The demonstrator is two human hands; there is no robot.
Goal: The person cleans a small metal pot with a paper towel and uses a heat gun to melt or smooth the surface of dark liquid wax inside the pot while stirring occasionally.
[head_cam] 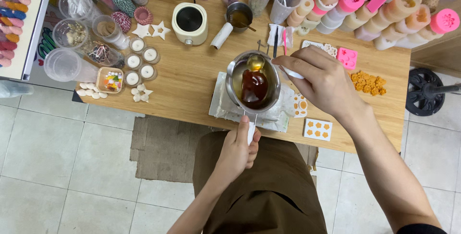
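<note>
Small steel pot: round, shiny, upright on a white pad at the near edge of the tabletop. It contains amber liquid with a dark brown lump. Its thin handle points toward the person.

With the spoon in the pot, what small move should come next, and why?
Probably stir gently. The left hand steadies the pot by its handle, the right hand holds a spoon dipped in amber liquid, and a dark lump sits there apparently unmixed.

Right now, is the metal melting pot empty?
No, the metal melting pot holds amber liquid with a dark lump in it, while the left hand grips its handle.
</note>
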